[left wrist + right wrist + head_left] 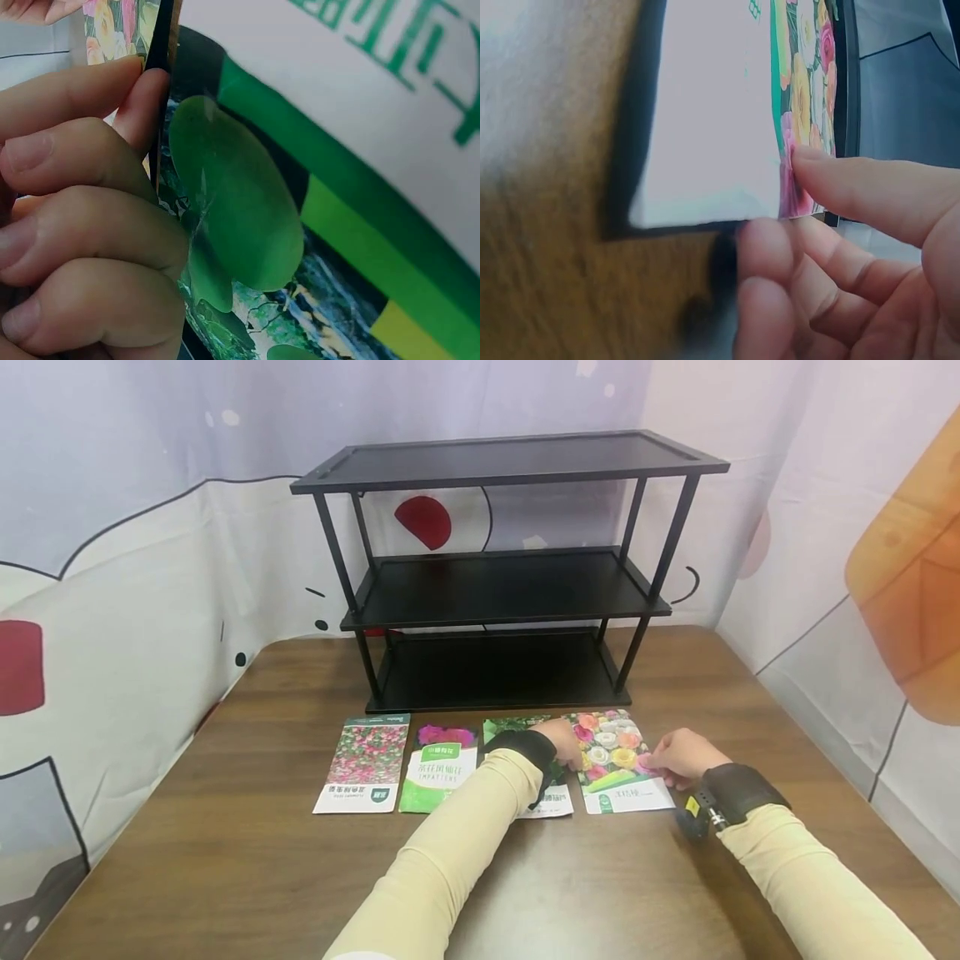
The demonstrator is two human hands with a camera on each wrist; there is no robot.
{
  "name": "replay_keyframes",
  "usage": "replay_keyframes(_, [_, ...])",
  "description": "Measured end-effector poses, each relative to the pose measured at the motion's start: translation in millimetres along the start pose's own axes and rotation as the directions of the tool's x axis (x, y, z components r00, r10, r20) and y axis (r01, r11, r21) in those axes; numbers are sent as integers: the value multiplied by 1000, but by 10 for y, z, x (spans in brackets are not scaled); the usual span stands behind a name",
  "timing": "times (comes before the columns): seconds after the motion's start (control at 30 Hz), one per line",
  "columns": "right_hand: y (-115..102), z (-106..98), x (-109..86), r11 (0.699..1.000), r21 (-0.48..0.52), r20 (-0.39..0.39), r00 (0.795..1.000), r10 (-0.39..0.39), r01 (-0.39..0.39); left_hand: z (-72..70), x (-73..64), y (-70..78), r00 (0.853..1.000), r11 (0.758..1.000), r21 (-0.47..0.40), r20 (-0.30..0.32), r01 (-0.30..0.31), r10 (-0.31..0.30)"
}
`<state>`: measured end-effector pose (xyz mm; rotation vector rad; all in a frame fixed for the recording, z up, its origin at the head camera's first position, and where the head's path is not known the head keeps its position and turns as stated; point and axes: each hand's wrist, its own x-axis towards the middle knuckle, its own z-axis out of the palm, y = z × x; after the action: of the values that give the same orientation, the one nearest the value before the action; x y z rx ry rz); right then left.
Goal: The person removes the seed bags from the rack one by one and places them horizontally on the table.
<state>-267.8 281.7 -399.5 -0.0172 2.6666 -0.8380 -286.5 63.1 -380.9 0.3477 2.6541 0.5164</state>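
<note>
A seed packet with many-coloured roses (615, 752) lies at the right end of a row on the table. My right hand (684, 756) pinches its right edge, thumb (825, 176) on the printed face and fingers under the rim. At the opposite edge, my left hand (562, 742) pinches the same packet between thumb and index finger, the other fingers curled. Beneath the left hand is a green leafy seed packet (555, 802), partly hidden by that hand and its wrist strap; its round leaf (232, 202) fills much of the left wrist view.
Further left lie a seed packet with small pink flowers (367, 756) and a green-and-white one with magenta blooms (442, 768). Just behind the row stands a black three-tier shelf (502, 585). Printed cloth (150, 552) hangs around the wooden table (225, 827).
</note>
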Motion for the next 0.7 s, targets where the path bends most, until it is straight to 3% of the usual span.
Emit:
replay_keyframes(0.33, [-22, -8, -26, 1000, 2, 21, 999, 27, -28, -29, -3, -13, 999, 998, 43, 39, -35, 34])
replay_keyframes(0.53, [-54, -15, -42, 999, 27, 35, 999, 35, -36, -55, 6, -23, 998, 1000, 13, 56, 2, -3])
replay_keyframes(0.7, [-80, -40, -65, 998, 38, 43, 998, 41, -43, -60, 68, -29, 996, 1000, -7, 87, 0, 0])
